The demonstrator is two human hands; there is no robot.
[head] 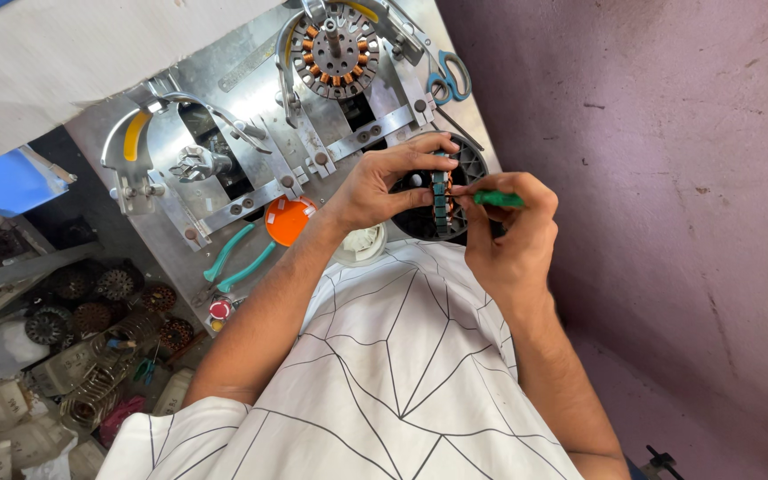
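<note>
— Clamped around the black stator core [428, 191], our left hand [382, 182] has its fingers curled over the top rim and the thumb pressing from the near side — a closed, firm hold.

— And our right hand [510, 233]?

— We pinch a small green tool [498, 199] between thumb and fingertips, fist mostly closed, its tip pointing left and meeting the column of teeth on the core's edge. Copper-coloured winding shows just beside those teeth.

— Where does the core sit?

— We hold it on edge in front of our chest, above the white patterned shirt [393, 364], at the near right corner of the metal workbench plate [224, 84]. Whether it rests on the plate or is lifted clear, we cannot tell.

— What lies about it?

— Behind our left hand a second stator with copper windings [335, 49] sits mounted on a fixture at the far end of the plate. Blue-handled scissors [449, 78] lie to its right. Near our left wrist we see an orange disc [287, 220], a white tape roll [364, 244] partly under the forearm, and teal-handled pliers [237, 260] further left. Off the plate's left edge — a heap of wound rotors and coils [104, 316] lies among clear bags.
</note>
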